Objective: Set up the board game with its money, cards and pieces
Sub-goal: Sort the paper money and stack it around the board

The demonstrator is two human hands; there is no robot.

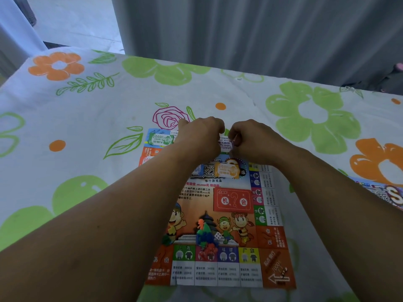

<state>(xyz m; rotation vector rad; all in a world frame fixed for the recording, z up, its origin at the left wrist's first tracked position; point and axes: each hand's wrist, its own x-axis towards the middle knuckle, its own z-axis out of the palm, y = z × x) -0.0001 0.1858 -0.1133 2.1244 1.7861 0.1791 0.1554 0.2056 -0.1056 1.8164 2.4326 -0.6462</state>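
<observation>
A colourful paper game board point(270, 216) lies flat on the flowered cloth. My left hand point(199, 136) and my right hand point(248, 138) meet at the board's far edge, both pinching a small purple money note point(226, 146). A green money note point(160, 139) lies at the far left corner of the board. An orange note point(227, 171) rests near the board's middle. Small plastic pieces point(207, 238) in orange, blue, green and red sit in a heap low on the board, beside a white die point(218, 236).
The board rests on a white cloth with green and orange flowers point(87, 118). The corner of a colourful game box or sheet point(386, 192) shows at the right edge. Grey curtains point(261, 35) hang behind the far edge of the surface.
</observation>
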